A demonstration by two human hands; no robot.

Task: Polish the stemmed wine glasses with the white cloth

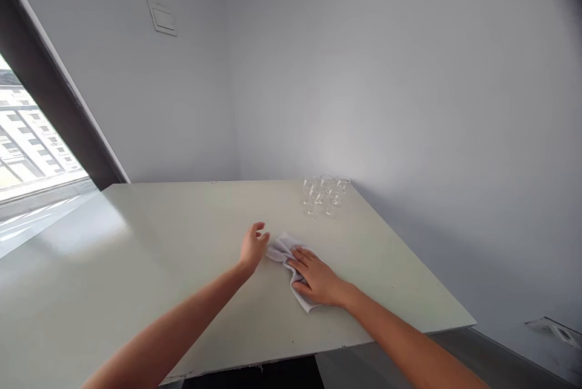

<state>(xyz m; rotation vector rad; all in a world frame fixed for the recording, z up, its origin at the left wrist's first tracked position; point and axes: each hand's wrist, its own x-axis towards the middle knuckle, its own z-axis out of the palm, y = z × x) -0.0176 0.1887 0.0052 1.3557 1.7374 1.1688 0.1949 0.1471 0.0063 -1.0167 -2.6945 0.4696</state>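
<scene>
Just left of the cloth, my left hand (254, 248) is held above the table with its fingers loosely curved and apart, and nothing shows in it. My right hand (317, 278) lies palm down on a crumpled white cloth (282, 245), fingers stretched out and slightly spread. The cloth is bunched on the table under that palm, and part of it sticks out to the left and toward me. Beyond it, several small clear stemmed glasses (326, 195) stand upright in a cluster.
The glossy pale table (182, 231) fills the lower view, its front edge worn. Grey walls (386, 74) meet in a corner behind it. A switch plate (162, 18) is on the left wall. A window (31, 134) is at far left, a wall socket (561, 333) low at right.
</scene>
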